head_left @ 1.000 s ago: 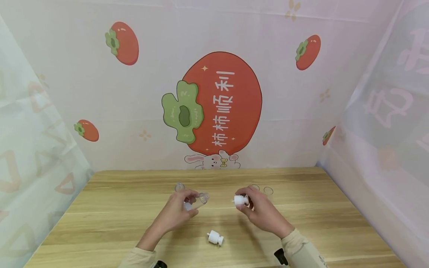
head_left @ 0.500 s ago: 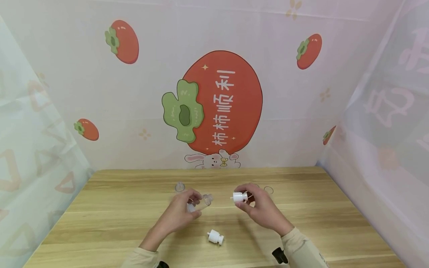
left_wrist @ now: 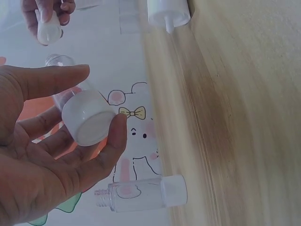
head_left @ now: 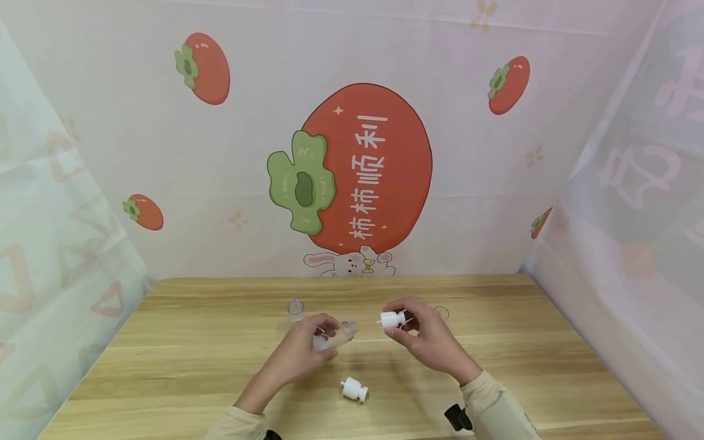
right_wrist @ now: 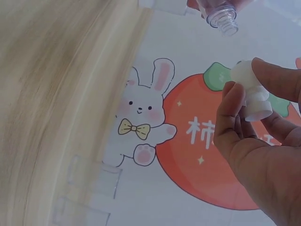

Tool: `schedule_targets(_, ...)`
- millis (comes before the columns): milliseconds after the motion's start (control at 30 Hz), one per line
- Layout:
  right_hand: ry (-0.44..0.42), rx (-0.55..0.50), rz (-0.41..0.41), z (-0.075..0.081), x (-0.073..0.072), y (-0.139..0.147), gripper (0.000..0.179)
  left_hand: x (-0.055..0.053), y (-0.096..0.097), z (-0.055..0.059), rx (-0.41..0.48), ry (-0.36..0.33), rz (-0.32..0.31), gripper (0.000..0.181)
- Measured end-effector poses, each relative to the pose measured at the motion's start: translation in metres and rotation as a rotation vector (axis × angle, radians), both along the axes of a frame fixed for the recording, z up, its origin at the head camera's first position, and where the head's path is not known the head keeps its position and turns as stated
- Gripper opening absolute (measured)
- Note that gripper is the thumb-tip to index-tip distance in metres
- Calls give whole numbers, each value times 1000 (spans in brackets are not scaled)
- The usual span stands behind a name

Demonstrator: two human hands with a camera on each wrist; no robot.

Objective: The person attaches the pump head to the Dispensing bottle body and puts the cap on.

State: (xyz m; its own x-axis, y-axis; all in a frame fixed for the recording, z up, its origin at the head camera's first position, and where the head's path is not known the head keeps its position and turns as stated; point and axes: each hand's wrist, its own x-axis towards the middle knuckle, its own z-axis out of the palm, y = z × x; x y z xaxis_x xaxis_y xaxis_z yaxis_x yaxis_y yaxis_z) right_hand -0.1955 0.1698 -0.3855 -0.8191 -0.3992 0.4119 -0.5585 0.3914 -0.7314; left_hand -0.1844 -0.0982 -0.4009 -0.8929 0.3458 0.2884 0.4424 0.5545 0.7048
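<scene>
My left hand grips a clear bottle by its lower part, thumb on one side and fingers on the other. The bottle's white base shows in the left wrist view. Its open threaded neck tilts up and to the right. Across a small gap, my right hand pinches a white pump head between thumb and fingers, nozzle pointing left. A second white pump head lies on its side on the table, nearer to me. Behind my left hand stands another clear bottle, uncapped.
Two transparent caps stand toward the back of the wooden table; in the head view my right hand hides one, and the other cap shows as a thin ring. A printed cloth rises behind the table.
My left hand has shifted slightly right with the bottle, uncovering more of the standing bottle behind. My right hand has risen a little toward the back, still pinching the pump head.
</scene>
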Motion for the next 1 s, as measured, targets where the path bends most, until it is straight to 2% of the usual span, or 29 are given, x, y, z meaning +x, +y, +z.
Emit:
schedule_targets(300, -6, -14, 26, 3, 1, -2, 29, 1, 4, 3, 11, 14, -45, 33)
schedule_targets(700, -12, 18, 37, 5, 1, -4, 28, 0, 6, 3, 1, 32, -58, 34)
schedule_targets(1000, 25, 61, 44, 5, -1, -5, 26, -1, 7, 2, 15, 22, -67, 33)
